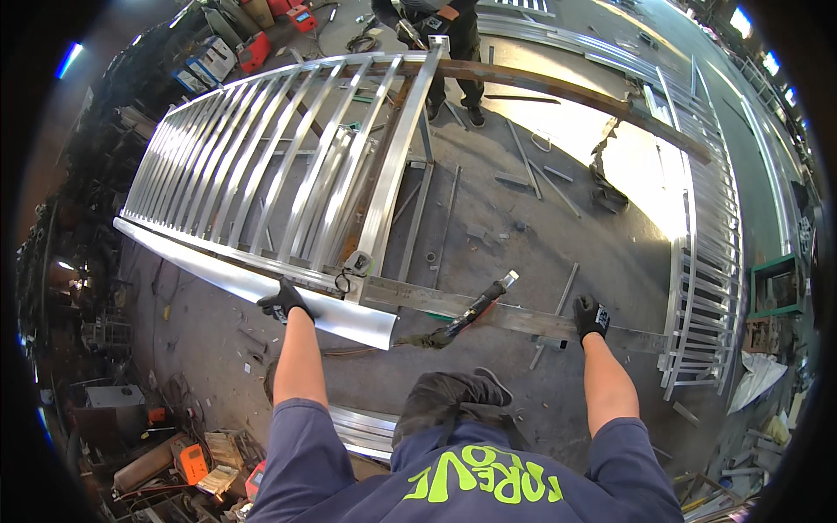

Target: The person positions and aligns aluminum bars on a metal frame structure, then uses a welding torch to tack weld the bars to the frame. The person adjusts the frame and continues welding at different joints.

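Note:
My left hand (285, 301), in a black glove, is closed on the edge of a long, wide, shiny metal strip (353, 323). The strip lies along the near side of a barred metal railing panel (380, 213). My right hand (591, 316), also gloved, is closed over a flat metal beam (523, 321); the beam hides part of its grip. Between my hands, a black-handled welding torch (473, 314) with a pale tip lies across the beam. A tape measure (357, 261) sits at the panel's near corner, close to the strip.
Across the frame stands a person (445, 30) in dark clothes, gloved hands around a tool. A brown steel bar (558, 84) spans the far side. Another barred panel (702, 270) stands at right. Loose metal bars (523, 157) litter the floor; an orange machine (192, 462) is lower left.

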`<state>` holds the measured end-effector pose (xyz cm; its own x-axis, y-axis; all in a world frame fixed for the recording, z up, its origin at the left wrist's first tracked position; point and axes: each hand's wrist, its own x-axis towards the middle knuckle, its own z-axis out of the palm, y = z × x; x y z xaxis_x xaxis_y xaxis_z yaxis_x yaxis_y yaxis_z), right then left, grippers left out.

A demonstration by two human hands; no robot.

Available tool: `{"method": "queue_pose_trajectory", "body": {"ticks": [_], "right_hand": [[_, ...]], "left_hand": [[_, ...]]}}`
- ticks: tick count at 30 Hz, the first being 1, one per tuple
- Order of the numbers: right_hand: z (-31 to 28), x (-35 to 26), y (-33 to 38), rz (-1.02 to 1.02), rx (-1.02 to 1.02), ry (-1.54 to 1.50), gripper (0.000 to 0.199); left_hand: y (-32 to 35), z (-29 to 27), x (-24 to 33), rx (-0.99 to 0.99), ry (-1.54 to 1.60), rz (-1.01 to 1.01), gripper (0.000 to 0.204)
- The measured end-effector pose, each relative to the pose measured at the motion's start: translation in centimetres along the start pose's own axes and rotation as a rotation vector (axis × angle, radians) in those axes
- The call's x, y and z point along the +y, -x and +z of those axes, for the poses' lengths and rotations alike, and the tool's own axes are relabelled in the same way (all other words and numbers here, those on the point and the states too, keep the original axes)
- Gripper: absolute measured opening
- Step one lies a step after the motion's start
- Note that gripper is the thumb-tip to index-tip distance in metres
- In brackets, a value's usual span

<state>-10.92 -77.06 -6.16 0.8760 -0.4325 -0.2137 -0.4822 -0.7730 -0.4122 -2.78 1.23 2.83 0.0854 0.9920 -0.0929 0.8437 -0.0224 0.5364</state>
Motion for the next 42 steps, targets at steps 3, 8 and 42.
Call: {"method": "queue_pose_trajectory", "body": {"ticks": [3, 8, 42], "right_hand": [[-1.7, 7.2, -1.6, 0.095, -0.079, -0.485, 0.046], [-3.5, 3.8, 5.3, -0.263, 0.339, -0.893, 0.05], [17.1, -57.5, 23.8, -0.761, -0.302, 0.015, 0.075]], "left_hand": [[3.7, 2.4, 2.9, -0.108, -0.005, 0.023, 0.124], [3.8, 1.5, 2.5, -0.051, 0.001, 0.035, 0.114], [-23.5, -7.2, -2.6, -0.623, 0.884, 0.393, 0.052]]}}
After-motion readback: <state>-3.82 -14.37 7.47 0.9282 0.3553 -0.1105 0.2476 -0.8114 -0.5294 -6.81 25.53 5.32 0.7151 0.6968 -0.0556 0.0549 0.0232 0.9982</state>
